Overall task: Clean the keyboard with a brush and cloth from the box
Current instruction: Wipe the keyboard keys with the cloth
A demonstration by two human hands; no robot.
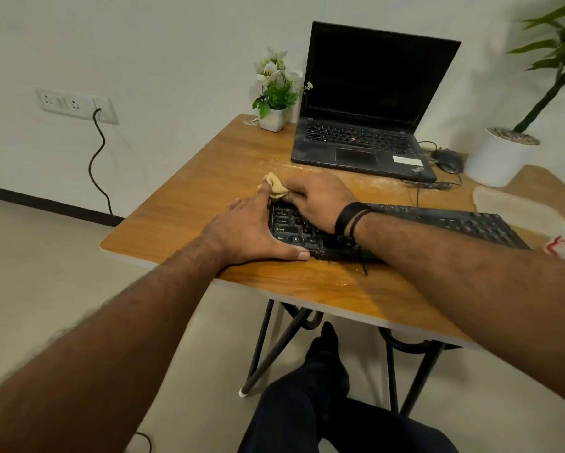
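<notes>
Right hand (314, 199) reaches across the keyboard (405, 228), fingers pinching a tan cloth (276, 186) at its far-left corner. Left hand (251, 232) lies flat, spread, bracing the keyboard's left end on the table (193, 191).

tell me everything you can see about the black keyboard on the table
The keyboard is a black, plastic-looking full-size board with white key legends, lying flat along the near edge of the wooden table, in front of the laptop. Its left end is braced by the left hand, thumb along the front edge. The right hand presses a tan cloth onto its top-left corner. A thin black cable runs behind it; whether it belongs to the keyboard is unclear.
</notes>
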